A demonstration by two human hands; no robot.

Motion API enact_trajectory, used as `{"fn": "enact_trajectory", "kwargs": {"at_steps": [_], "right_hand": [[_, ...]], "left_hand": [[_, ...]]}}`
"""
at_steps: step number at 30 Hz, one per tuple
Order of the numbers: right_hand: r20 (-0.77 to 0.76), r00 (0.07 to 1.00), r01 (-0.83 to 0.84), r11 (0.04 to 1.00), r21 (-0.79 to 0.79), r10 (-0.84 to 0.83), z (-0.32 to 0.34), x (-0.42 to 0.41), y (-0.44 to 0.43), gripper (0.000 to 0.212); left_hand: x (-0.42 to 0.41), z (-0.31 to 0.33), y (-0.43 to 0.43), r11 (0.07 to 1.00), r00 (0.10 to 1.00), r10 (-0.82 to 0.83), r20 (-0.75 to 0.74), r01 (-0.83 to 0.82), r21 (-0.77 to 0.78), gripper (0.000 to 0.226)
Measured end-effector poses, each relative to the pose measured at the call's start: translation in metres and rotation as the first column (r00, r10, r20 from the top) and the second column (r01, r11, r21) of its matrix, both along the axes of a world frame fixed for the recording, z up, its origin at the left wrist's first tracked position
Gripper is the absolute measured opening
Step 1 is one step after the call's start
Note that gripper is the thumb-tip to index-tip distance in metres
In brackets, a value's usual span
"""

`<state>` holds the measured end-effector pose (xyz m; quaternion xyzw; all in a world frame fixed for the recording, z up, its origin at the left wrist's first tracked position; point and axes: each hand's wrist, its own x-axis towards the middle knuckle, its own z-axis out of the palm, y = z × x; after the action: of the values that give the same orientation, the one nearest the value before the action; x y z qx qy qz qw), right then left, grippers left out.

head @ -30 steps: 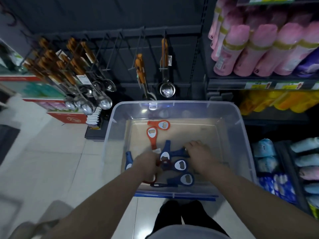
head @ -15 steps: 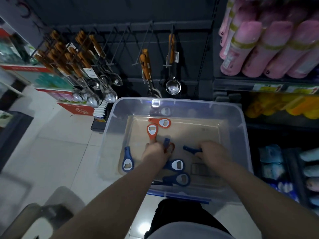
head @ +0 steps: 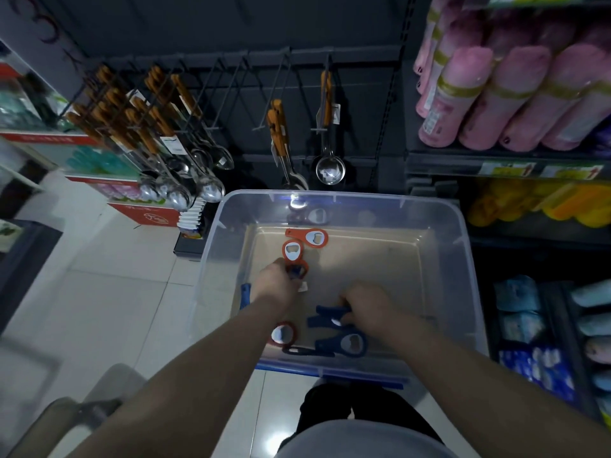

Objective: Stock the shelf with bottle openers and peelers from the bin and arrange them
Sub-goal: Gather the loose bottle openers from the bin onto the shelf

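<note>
Below, both hands are inside a clear plastic bin. The left hand curls round an orange opener; the right hand grips a blue opener. More bottle openers lie loose on the bin's bottom.

Flat on the tan bottom of the clear plastic bin: two orange bottle openers touching at the far left, a blue opener and a red-rimmed opener near the front wall. Pinched in the left hand, an orange-and-blue pair; gripped in the right hand, a blue handle.
</note>
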<state>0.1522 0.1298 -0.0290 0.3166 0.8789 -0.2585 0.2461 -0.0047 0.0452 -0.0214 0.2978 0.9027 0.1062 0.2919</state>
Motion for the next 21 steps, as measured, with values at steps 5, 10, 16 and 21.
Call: {"fn": "enact_trajectory", "kwargs": {"at_steps": [5,10,16,21], "right_hand": [[0.115,0.992,-0.080,0.980,0.185,0.059,-0.016,-0.007,-0.017,0.031],[0.152,0.987,0.031,0.988,0.153,-0.055,-0.016,-0.007,-0.019,0.041],[-0.144,0.912,0.398,0.913,0.093,-0.384,0.031,0.007,-0.010,0.026],[-0.512,0.624,0.733,0.670,0.120,-0.591,0.087,0.062,0.002,0.011]], "left_hand": [[-0.023,0.014,-0.016,0.997,0.999,0.003,0.041,-0.006,0.081,0.021],[-0.029,0.022,-0.016,0.984,0.991,-0.053,0.124,0.031,0.175,0.017],[-0.021,0.033,0.016,0.937,0.982,-0.028,0.186,-0.039,0.346,0.008],[0.026,0.054,0.070,0.900,0.972,-0.153,0.177,0.063,0.431,0.024]]}}
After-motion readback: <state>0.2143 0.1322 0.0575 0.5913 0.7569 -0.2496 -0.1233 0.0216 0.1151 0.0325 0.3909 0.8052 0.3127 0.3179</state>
